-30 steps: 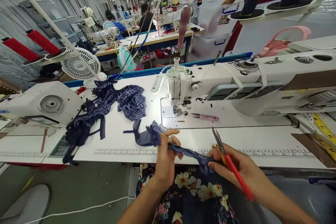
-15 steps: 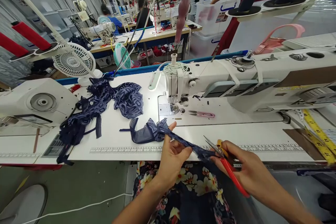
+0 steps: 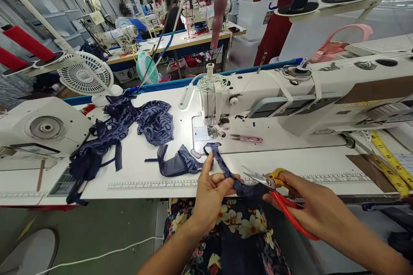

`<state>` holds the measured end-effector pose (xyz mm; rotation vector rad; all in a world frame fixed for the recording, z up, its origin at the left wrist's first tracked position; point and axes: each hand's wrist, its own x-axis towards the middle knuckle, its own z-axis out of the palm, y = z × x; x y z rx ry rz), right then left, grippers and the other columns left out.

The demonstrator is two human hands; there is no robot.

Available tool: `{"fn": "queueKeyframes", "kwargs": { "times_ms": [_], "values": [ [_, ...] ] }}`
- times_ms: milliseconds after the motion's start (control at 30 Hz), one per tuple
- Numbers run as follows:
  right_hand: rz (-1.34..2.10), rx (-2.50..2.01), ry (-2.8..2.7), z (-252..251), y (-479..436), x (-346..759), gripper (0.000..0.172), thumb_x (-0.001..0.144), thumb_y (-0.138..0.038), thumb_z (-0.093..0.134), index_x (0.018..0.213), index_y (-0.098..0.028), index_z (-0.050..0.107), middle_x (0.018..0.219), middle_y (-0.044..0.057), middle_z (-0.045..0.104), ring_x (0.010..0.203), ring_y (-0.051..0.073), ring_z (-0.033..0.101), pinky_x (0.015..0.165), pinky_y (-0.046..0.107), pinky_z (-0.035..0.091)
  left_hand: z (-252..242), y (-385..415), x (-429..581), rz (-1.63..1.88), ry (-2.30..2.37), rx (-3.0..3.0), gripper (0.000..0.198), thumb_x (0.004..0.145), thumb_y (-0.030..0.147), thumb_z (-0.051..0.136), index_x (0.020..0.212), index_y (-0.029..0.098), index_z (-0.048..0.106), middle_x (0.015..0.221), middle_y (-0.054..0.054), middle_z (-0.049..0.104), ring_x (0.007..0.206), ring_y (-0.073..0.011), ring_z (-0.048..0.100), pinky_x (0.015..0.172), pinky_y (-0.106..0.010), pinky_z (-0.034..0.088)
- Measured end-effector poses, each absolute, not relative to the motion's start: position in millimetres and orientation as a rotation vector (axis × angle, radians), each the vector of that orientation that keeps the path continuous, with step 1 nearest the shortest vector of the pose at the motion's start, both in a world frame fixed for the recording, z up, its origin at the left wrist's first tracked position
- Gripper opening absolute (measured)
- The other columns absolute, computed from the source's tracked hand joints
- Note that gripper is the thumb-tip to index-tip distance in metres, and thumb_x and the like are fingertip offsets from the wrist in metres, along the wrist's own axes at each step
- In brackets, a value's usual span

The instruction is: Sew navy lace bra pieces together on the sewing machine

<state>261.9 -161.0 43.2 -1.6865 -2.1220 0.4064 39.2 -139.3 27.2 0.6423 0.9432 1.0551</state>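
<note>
My left hand (image 3: pixel 209 193) pinches a navy lace strip (image 3: pixel 222 164) between thumb and fingers at the table's front edge. The strip's far end curls up by the needle plate, and its near part hangs dark over the edge. In my right hand (image 3: pixel 309 200) is a pair of scissors (image 3: pixel 285 212) with red and yellow handles, blades pointing left over the fabric and slightly apart. A navy bra cup piece (image 3: pixel 177 164) with a thin strap lies left of my left hand. Whether it joins the strip is hidden.
A sewing machine (image 3: pixel 258 90) spans the back right, with pink thread snips (image 3: pixel 247 138) on its bed. More navy lace pieces (image 3: pixel 155 122) lie left, beside a white fan (image 3: pixel 86 73) and another machine head (image 3: pixel 45 126). A yellow tape measure (image 3: pixel 389 163) lies right. A person in red (image 3: pixel 274 38) stands behind.
The lace strip's far end has come away from the cup piece's edge and now curls to its right. The scissors have turned slightly and shifted. The person in red has moved left.
</note>
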Motion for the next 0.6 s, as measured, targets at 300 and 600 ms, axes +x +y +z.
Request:
{"fn": "queueKeyframes", "kwargs": {
  "times_ms": [300, 600],
  "values": [
    [0.06, -1.58, -2.335, 39, -166, 266, 0.038, 0.085, -0.061, 0.055, 0.093, -0.024, 0.054, 0.082, 0.004, 0.063, 0.068, 0.021, 0.063, 0.049, 0.028, 0.045, 32, -141, 44, 1.068, 0.936, 0.557, 0.099, 0.071, 0.033, 0.085, 0.153, 0.025, 0.028, 0.067, 0.006, 0.059, 0.063, -0.0077, 0.056, 0.069, -0.023, 0.055],
    [0.21, -1.547, -2.24, 28, -172, 259, 0.035, 0.088, -0.058, 0.054, 0.087, -0.024, 0.058, 0.072, 0.002, 0.062, 0.058, 0.016, 0.057, 0.05, 0.026, 0.041, 35, -143, 49, 1.086, 0.964, 0.553, 0.095, 0.071, 0.038, 0.084, 0.151, 0.025, 0.034, 0.064, 0.008, 0.052, 0.063, -0.0069, 0.053, 0.071, -0.024, 0.055]
  ]
}}
